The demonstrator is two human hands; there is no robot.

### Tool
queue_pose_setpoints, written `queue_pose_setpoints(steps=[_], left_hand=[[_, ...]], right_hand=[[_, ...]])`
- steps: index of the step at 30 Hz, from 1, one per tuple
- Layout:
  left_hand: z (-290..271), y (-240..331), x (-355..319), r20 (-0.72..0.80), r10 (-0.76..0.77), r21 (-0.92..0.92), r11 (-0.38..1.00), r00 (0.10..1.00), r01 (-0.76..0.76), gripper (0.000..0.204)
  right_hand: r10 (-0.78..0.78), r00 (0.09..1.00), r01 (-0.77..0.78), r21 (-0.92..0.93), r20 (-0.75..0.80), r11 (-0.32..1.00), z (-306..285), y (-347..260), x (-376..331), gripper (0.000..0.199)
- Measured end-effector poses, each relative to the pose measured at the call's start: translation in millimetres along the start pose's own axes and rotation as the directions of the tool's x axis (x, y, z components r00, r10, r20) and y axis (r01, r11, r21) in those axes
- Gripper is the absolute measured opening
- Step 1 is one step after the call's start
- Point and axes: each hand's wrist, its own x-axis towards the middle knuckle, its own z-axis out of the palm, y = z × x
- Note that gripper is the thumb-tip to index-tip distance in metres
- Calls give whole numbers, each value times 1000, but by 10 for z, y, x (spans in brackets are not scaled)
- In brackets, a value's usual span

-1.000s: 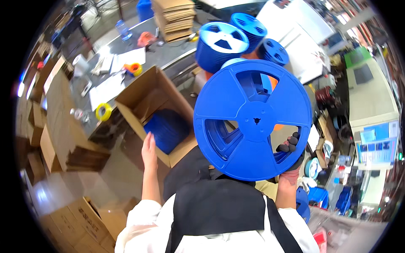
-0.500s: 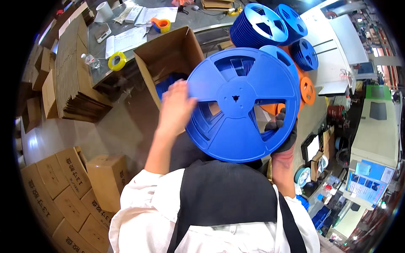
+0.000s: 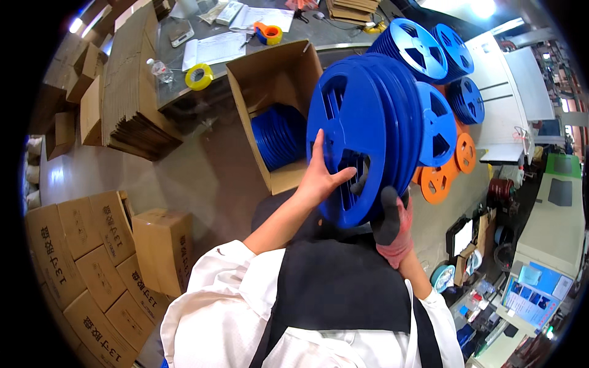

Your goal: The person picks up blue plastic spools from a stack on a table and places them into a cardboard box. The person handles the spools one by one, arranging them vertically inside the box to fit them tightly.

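Note:
A stack of large blue plastic reels (image 3: pixel 350 141) is held up in front of me, tilted so their edges show on the right. My left hand (image 3: pixel 320 179), bare, rests against the front reel's face with thumb and index finger spread apart; its other fingers are partly hidden. In a grey and red glove, my right hand (image 3: pixel 396 224) grips the stack at its lower right, some fingers reaching through the reel openings. Left of the stack, an open cardboard box (image 3: pixel 261 156) contains more blue reels (image 3: pixel 279 136) standing on edge.
Further blue reel stacks (image 3: pixel 410 50) and orange reels (image 3: pixel 435 184) stand at the right. A dark table (image 3: pixel 211 40) bears papers, tape rolls (image 3: pixel 199 76) and a plastic bottle (image 3: pixel 161 70). Flattened cartons (image 3: pixel 132 80) lean at the left; sealed cartons (image 3: pixel 80 257) are piled lower left.
The held reels have turned from face-on to tilted, showing their edges. My left hand has moved from the rim onto the front reel's face. The view has shifted, revealing more of the box's reels.

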Motion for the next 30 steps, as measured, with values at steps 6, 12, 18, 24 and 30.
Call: queue_pose_setpoints(steps=[6, 12, 18, 24, 30], left_hand=[[-549, 56, -213, -78, -71, -663, 749, 994, 2, 79], [-1150, -106, -496, 107, 238, -975, 214, 965, 56, 81], [-1086, -248, -481, 70, 334, -994, 104, 940, 37, 80], [-1090, -178, -594, -2, 264, -989, 142, 964, -41, 87], [-1244, -240, -488, -86, 491, -954, 210, 867, -214, 84]], right_hand=[[171, 984, -156, 242, -44, 958, 3, -253, 9, 36], [222, 959, -125, 436, -178, 891, -278, -149, -13, 41], [201, 964, -86, 509, -174, 856, -549, -110, -8, 45], [53, 998, -48, 733, 16, 678, -816, -1, -14, 50], [54, 998, 5, 847, -39, 532, -992, 87, -58, 40]])
